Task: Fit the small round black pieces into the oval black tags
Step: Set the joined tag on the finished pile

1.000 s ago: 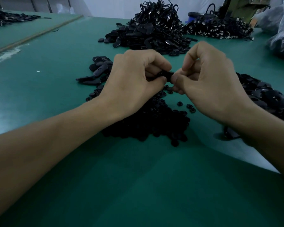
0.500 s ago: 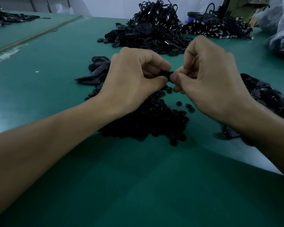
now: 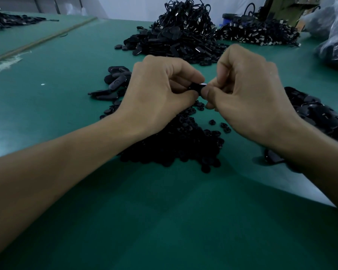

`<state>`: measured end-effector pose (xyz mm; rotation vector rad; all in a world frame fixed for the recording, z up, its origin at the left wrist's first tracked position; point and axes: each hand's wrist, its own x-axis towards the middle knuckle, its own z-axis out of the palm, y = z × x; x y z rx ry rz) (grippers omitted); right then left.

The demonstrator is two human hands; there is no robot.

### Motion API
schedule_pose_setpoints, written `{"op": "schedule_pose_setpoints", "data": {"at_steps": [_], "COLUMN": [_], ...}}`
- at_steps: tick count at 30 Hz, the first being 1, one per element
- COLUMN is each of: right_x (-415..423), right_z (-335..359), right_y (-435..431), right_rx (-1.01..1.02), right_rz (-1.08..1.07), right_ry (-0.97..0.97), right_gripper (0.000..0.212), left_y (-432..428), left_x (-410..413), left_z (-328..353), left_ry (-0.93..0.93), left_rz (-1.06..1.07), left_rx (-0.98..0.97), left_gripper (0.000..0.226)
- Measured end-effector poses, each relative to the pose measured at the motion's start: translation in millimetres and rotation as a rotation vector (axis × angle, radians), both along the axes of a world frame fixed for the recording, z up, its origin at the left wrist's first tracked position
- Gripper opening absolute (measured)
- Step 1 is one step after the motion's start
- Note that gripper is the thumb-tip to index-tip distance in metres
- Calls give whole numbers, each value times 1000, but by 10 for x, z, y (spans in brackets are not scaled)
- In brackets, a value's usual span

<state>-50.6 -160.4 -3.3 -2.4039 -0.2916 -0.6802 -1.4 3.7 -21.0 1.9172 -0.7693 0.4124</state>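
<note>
Little has moved in the last second: both hands have only crept up a touch above the green worktop (image 3: pixel 66 65), their pinch unchanged, so I'd say the fitting is still under way, not finished. At the left a few loose tags (image 3: pixel 115 82) lie flat. The left hand (image 3: pixel 160 94) curls round one end of an oval tag (image 3: pixel 196 88), held above the heap of round pieces (image 3: pixel 180 145). The right hand (image 3: pixel 248 94) pinches the other end tightly. Whether a piece is seated I cannot tell. A further pile (image 3: pixel 316 117) lies far right.
</note>
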Motion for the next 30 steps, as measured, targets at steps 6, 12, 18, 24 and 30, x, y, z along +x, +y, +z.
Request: {"op": "schedule_pose_setpoints", "data": {"at_steps": [6,12,18,24,30], "right_x": [7,13,12,1,38], "right_z": [10,19,34,66,12], "right_y": [13,32,31,51,-23], "right_rx": [93,200,292,464,188], "right_rz": [-15,11,87,221,104], "right_ry": [27,109,218,302,165], "right_gripper": [35,38,33,30,19], "left_y": [-1,4,21,36,46], "left_x": [-34,-30,-23,4,50], "left_z": [1,-16,-11,-19,-35], "left_ry": [-116,-212,-298,-296,-140], "left_rz": [41,72,104,144,83], "left_rx": [33,101,193,204,87], "left_gripper": [18,18,16,15,14]}}
